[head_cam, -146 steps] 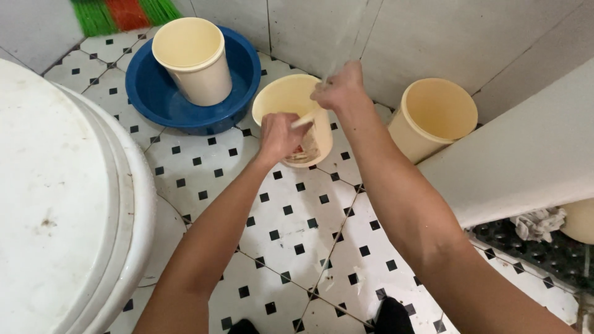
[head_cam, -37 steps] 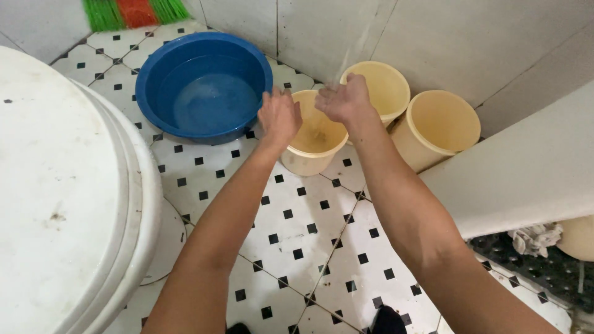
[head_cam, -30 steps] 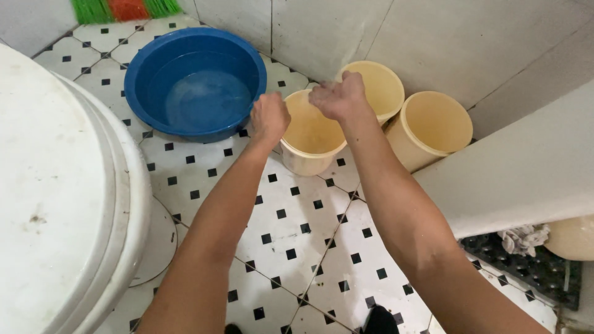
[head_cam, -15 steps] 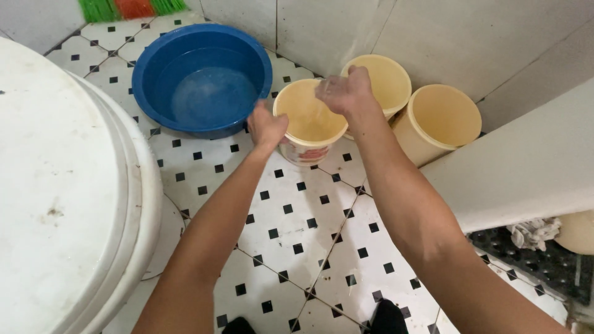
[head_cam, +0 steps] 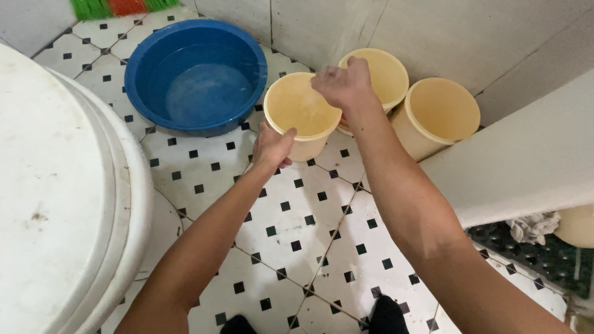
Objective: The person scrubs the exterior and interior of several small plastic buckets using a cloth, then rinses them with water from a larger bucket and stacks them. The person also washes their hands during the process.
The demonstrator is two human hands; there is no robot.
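A cream plastic bucket (head_cam: 301, 111) is tilted toward me above the tiled floor. My left hand (head_cam: 272, 147) grips its near rim from below. My right hand (head_cam: 339, 84) holds its far rim, fingers curled over the edge. Behind it stand two more cream buckets, one (head_cam: 383, 71) against the wall and one (head_cam: 440, 114) to the right. A blue basin (head_cam: 197, 77) with a little water sits on the floor to the left.
A large white round lid or tank (head_cam: 59, 185) fills the left side. A white slab (head_cam: 526, 161) juts in at the right over a dark grate (head_cam: 538, 256) with a rag. A green and orange broom head (head_cam: 117, 6) lies at the top.
The bucket that stood in the blue basin has gone and now stands by the wall. The held bucket has been lifted and tilted; my left hand slid from its rim's top to its near side.
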